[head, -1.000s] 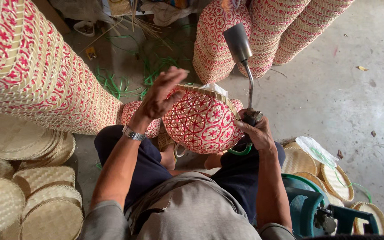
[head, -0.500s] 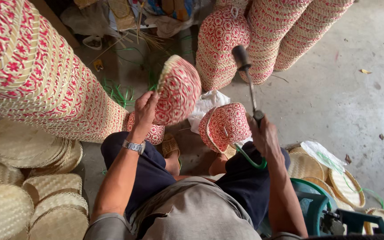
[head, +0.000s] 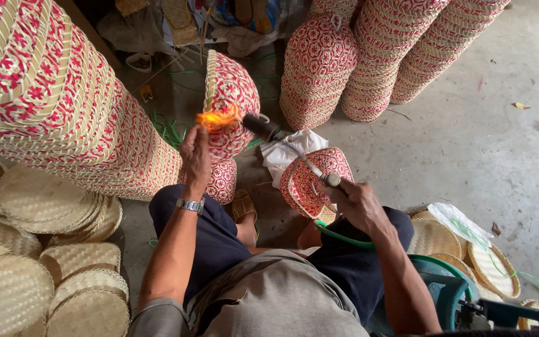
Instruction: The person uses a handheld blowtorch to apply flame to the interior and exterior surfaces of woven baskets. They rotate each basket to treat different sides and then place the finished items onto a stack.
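Your left hand point(head: 196, 151) grips the red-and-cream woven lid point(head: 231, 106) by its lower rim, tilted upright. Your right hand point(head: 355, 203) is closed round the gas torch point(head: 282, 138) — its flame point(head: 218, 118) licks the lid's edge. Just right of the lid, below the torch (on your lap) sits the matching basket point(head: 310, 181); left of the lid lies a tall basket stack point(head: 51, 100).

Stacked woven baskets point(head: 51, 106) at ten o'clock run off the top and left edges. Flat lids point(head: 7, 293) at eight o'clock are cropped. The left hand point(head: 196, 156) hides part of the basket lid point(head: 235, 93).
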